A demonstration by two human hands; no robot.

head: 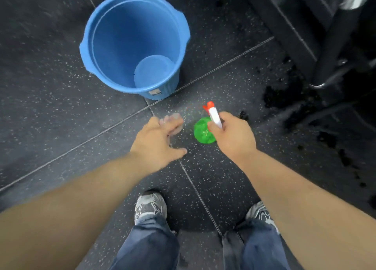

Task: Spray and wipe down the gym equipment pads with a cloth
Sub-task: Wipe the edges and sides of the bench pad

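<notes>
My right hand [234, 135] grips the white neck of a green spray bottle [202, 130] with a red nozzle, held above the dark speckled floor. My left hand [160, 139] hovers just left of the bottle with its fingers spread and blurred, holding nothing. A blue plastic bucket [114, 76] stands on the floor beyond my hands, with only a little water showing at its bottom. No cloth is in view. Black gym equipment [329, 29] with a dark pad and metal frame fills the top right corner.
Dark wet patches [284, 97] spread over the floor at the right, near the equipment's base. My two grey trainers [150, 204] and blue jeans show at the bottom. Floor-tile seams cross under my hands.
</notes>
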